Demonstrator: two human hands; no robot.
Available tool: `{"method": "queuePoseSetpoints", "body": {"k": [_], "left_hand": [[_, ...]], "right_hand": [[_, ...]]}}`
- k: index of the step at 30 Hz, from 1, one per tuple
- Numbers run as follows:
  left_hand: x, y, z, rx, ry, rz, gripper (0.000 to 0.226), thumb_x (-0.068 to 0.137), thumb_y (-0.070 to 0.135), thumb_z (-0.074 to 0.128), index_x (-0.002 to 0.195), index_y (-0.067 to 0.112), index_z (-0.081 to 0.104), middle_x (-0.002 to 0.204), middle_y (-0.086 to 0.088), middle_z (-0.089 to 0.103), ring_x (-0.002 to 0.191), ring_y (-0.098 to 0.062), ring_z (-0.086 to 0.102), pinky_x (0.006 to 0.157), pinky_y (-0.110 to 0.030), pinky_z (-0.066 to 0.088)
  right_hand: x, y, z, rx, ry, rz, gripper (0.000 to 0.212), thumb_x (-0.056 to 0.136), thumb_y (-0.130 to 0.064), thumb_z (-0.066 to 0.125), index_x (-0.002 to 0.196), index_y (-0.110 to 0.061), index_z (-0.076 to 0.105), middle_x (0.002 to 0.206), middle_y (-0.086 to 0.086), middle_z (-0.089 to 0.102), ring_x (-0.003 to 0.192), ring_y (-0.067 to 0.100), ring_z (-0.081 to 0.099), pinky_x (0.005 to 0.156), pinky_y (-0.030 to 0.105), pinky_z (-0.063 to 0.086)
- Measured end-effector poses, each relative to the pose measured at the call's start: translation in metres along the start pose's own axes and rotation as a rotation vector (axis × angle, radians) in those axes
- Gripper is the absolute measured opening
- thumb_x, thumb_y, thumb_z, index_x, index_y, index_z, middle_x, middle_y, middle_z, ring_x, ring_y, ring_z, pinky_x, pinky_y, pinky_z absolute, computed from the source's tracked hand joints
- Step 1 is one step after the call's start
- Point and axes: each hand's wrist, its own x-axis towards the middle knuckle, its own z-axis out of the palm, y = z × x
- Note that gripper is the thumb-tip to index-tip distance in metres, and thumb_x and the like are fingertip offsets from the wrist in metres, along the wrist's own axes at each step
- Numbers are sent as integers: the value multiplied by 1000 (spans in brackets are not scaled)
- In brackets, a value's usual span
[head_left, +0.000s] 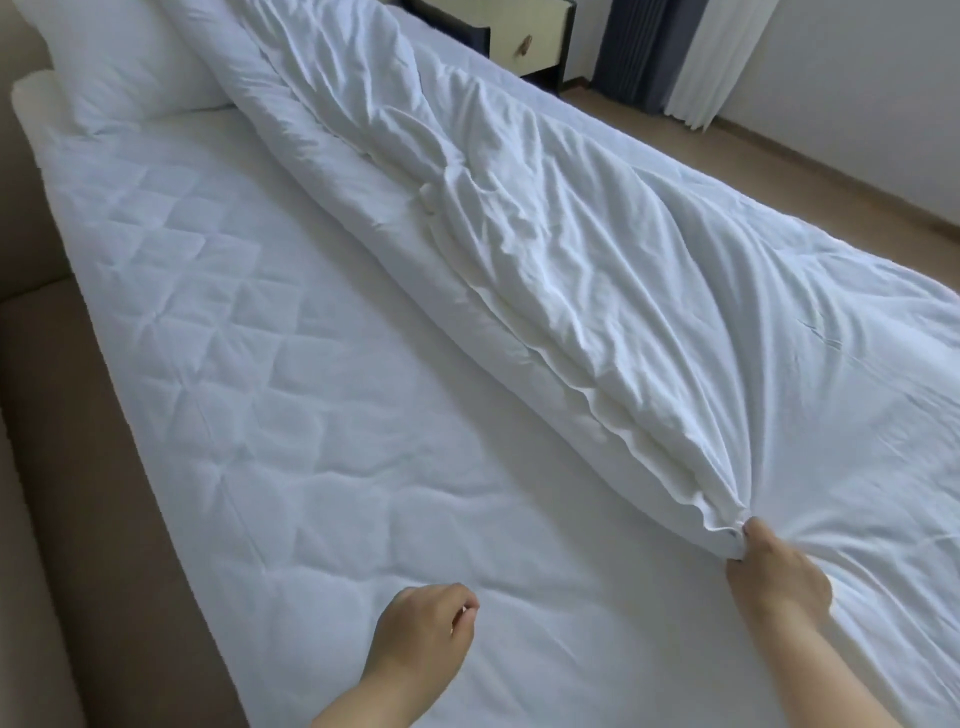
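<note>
Duvet (623, 291) edge pinched by right hand (774, 571); left hand (421, 629) loosely curled, empty.

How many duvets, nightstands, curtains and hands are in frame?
duvet: 1
nightstand: 1
curtains: 2, one dark blue curtain, one white curtain
hands: 2, left hand holds nothing, right hand grips the duvet
total: 6
</note>
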Motion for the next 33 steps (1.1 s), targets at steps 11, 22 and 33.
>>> {"method": "queuePoseSetpoints", "body": {"k": [11,22,33], "left_hand": [[57,-78,-67,124,-16,397,33,66,32,58,97,30,47,70,23,66,74,-3,59,58,-18,37],[197,77,-19,800,-182,726,87,83,40,62,148,15,9,155,-10,16,143,-14,17,115,-38,1],[157,68,-103,457,129,935,32,61,25,34,48,21,63,35,4,53,26,-18,49,33,-13,22]], "right_hand": [[-54,-22,-48,197,109,175,26,81,-3,48,66,-19,34,65,5,40,76,26,39,61,29,25],[-77,-23,36,338,483,-103,57,25,-1,60,61,-22,21,50,-3,-5,41,18,10,49,11,-11],[-121,6,-8,517,797,-70,15,54,-17,44,53,-22,58,35,0,47,56,22,47,41,26,22]]}}
